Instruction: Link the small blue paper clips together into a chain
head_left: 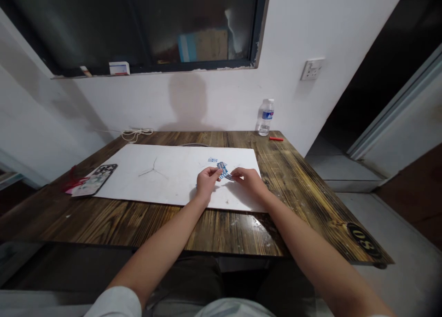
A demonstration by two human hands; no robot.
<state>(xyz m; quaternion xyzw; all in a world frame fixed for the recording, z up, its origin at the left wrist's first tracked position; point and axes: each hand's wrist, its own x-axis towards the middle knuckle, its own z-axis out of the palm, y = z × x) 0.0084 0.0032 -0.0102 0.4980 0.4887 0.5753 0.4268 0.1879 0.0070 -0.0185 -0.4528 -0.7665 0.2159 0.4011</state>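
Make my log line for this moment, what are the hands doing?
left hand | right hand | both holding: blue-and-white strip | above: white sheet | off to left: phone

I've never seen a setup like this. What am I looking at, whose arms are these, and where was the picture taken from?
There's no machine here, just a person's own bare arms. The picture comes from a camera worn on their head, looking forward and down. Their left hand and right hand both hold a small blue-and-white printed strip; its material is hard to tell. Below the hands, a white sheet lies on a dark wooden table, with a smaller blue-printed piece on it. A phone lies at the table's left side, and a water bottle stands at the back.
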